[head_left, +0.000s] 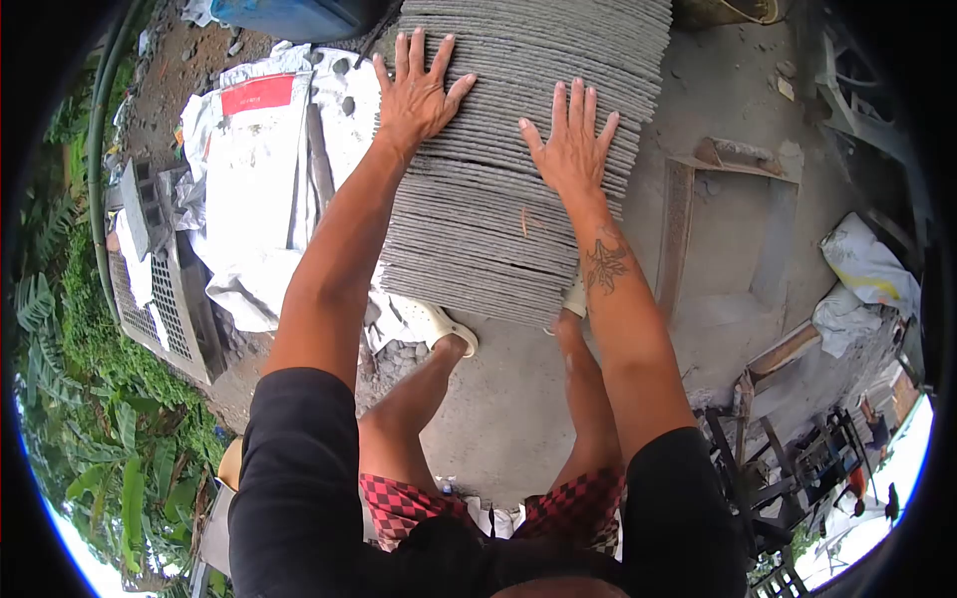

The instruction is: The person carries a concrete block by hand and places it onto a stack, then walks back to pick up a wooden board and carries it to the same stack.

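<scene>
A long row of thin grey slabs [478, 224], packed face to face with their edges upward, runs away from my feet. My left hand [414, 100] lies flat near the row's left side, fingers spread over the slab edges. Closer to the right side, my right hand [573, 145] rests palm down, its fingers also apart. Neither hand grips anything. A few narrow dark gaps show between slabs below my hands. The front end of the row sits between my feet, which wear pale clogs [429, 321].
White sacks [254, 169], one with a red patch, lie along the left. A rectangular frame [678, 229] is on the concrete floor at right, with more sacks [867, 264] beyond. A grey crate [164, 289] stands by plants at far left. A blue container [289, 15] is at the top.
</scene>
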`<state>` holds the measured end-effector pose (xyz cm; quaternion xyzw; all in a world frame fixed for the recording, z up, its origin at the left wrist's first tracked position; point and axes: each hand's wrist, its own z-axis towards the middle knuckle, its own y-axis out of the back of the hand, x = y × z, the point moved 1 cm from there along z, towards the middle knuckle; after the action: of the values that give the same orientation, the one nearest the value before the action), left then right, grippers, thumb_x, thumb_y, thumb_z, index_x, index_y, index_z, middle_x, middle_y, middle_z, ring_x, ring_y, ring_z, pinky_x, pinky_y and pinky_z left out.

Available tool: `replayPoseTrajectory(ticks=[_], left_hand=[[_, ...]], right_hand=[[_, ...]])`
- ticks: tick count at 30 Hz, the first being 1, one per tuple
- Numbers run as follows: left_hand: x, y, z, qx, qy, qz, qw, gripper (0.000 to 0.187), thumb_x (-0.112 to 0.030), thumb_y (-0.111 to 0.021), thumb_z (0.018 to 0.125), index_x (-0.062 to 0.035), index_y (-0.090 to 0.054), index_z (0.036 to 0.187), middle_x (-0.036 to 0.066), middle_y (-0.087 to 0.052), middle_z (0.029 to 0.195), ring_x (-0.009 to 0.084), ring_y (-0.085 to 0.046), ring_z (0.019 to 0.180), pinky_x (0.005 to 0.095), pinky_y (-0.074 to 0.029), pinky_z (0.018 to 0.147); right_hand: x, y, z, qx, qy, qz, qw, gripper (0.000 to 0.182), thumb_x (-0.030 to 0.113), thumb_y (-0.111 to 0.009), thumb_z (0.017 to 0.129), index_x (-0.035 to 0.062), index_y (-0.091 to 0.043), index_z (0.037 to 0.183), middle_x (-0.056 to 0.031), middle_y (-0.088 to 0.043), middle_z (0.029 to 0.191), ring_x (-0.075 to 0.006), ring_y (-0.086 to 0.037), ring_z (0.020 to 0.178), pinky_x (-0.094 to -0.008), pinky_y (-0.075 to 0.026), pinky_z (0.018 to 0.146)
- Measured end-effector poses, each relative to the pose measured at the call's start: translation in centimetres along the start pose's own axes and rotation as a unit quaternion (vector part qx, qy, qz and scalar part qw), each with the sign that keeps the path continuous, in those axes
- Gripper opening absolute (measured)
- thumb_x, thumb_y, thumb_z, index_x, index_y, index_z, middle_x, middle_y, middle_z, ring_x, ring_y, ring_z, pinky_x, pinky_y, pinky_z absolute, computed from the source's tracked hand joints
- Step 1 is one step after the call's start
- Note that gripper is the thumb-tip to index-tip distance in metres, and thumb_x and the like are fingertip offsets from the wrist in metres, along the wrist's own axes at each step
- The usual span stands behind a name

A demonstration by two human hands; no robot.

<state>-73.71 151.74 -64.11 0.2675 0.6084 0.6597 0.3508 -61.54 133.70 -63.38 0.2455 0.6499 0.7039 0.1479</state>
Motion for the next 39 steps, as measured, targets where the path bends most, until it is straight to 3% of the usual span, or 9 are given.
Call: replayPoseTrajectory(ticks=[12, 15, 18, 24, 27, 29, 31, 34, 39], left_hand=[[-3.6, 9.9, -3.7, 0.194, 0.026, -0.029, 0.98, 0.065, -0.056, -0.021, 0.085, -0.0132, -0.024, 0.134, 0.013, -0.021, 0.138, 0.0272, -0.014, 0.13, 0.0499, -0.006, 0.103], [-3.7, 14.7, -17.2, 0.396, -0.012, -0.051, 0.917, 0.054, -0.05, -0.023, 0.087, -0.0202, -0.031, 0.131, 0.012, -0.033, 0.133, 0.0299, -0.025, 0.126, 0.0596, -0.009, 0.098], [-3.6, 22.2, -35.3, 0.612, 0.088, -0.054, 0.784, 0.043, -0.043, -0.03, 0.085, -0.0173, -0.056, 0.109, 0.012, -0.044, 0.123, 0.0286, -0.036, 0.118, 0.0624, -0.017, 0.093], [-4.7, 41.6, -67.2, 0.639, 0.016, -0.05, 0.768, 0.032, -0.017, -0.035, 0.083, -0.0032, -0.06, 0.096, 0.02, -0.057, 0.101, 0.0309, -0.054, 0.096, 0.0394, -0.042, 0.084], [-3.2, 41.4, -65.7, 0.546, 0.051, -0.095, 0.831, 0.03, -0.02, -0.04, 0.082, -0.0041, -0.061, 0.095, 0.02, -0.058, 0.097, 0.0306, -0.056, 0.093, 0.039, -0.043, 0.081], [-3.1, 39.2, -63.5, 0.494, 0.06, -0.133, 0.857, 0.029, -0.023, -0.044, 0.08, -0.0048, -0.062, 0.094, 0.021, -0.059, 0.095, 0.0303, -0.057, 0.09, 0.0386, -0.043, 0.079], [-5.2, 36.9, -59.7, 0.45, 0.074, -0.177, 0.872, 0.029, -0.025, -0.047, 0.079, -0.0054, -0.062, 0.094, 0.021, -0.06, 0.093, 0.0301, -0.058, 0.088, 0.0383, -0.044, 0.076], [-11.0, 36.4, -42.8, 0.477, 0.201, -0.209, 0.83, 0.032, -0.027, -0.055, 0.074, -0.0058, -0.062, 0.097, 0.022, -0.059, 0.092, 0.0334, -0.058, 0.088, 0.0388, -0.045, 0.073], [-14.3, 38.1, -17.2, 0.228, 0.006, -0.26, 0.938, 0.038, -0.025, -0.053, 0.077, -0.0013, -0.056, 0.106, 0.021, -0.061, 0.086, 0.0306, -0.06, 0.083, 0.035, -0.046, 0.072]], right_hand=[[-0.7, 6.7, 1.3, 0.146, -0.063, 0.026, 0.987, 0.072, 0.052, -0.038, 0.082, 0.005, -0.021, 0.133, -0.0132, -0.015, 0.14, -0.0251, -0.01, 0.13, -0.0505, -0.005, 0.103], [-3.4, 11.7, -5.2, 0.041, -0.149, 0.141, 0.978, 0.072, 0.05, -0.046, 0.079, 0.0038, -0.027, 0.131, -0.0163, -0.028, 0.135, -0.0276, -0.022, 0.127, -0.0531, -0.009, 0.101], [-11.6, 14.7, -19.0, 0.428, -0.274, 0.242, 0.827, 0.065, 0.045, -0.051, 0.077, 0.002, -0.04, 0.124, -0.018, -0.042, 0.125, -0.0304, -0.038, 0.118, -0.0361, -0.026, 0.099], [-24.8, 27.9, -47.7, 0.427, -0.35, 0.121, 0.825, 0.044, 0.039, -0.06, 0.069, -0.0029, -0.061, 0.083, -0.0181, -0.062, 0.083, -0.0316, -0.059, 0.08, -0.0396, -0.045, 0.072], [-29.3, 31.5, -55.8, 0.361, -0.413, 0.177, 0.817, 0.038, 0.036, -0.058, 0.07, 0.0018, -0.06, 0.088, -0.0134, -0.062, 0.081, -0.0296, -0.059, 0.071, -0.0412, -0.045, 0.06], [-31.6, 30.2, -62.8, 0.197, -0.592, 0.565, 0.541, 0.034, 0.035, -0.056, 0.074, 0.0076, -0.056, 0.095, -0.0067, -0.059, 0.079, -0.0236, -0.056, 0.062, -0.0363, -0.042, 0.048], [-30.4, 33.5, -64.2, 0.143, -0.572, 0.673, 0.446, 0.032, 0.031, -0.057, 0.076, 0.0122, -0.052, 0.101, -0.0028, -0.056, 0.08, -0.0188, -0.052, 0.059, -0.0297, -0.038, 0.043], [-22.7, 37.3, -64.2, 0.052, -0.621, 0.491, 0.609, 0.03, 0.029, -0.058, 0.075, 0.0104, -0.056, 0.098, -0.0024, -0.058, 0.08, -0.0177, -0.054, 0.062, -0.0299, -0.04, 0.046], [-14.0, 40.6, -68.5, 0.151, -0.543, 0.416, 0.714, 0.036, 0.025, -0.064, 0.07, 0.0007, -0.06, 0.096, -0.0097, -0.063, 0.084, -0.0156, -0.057, 0.066, -0.0294, -0.046, 0.06]])
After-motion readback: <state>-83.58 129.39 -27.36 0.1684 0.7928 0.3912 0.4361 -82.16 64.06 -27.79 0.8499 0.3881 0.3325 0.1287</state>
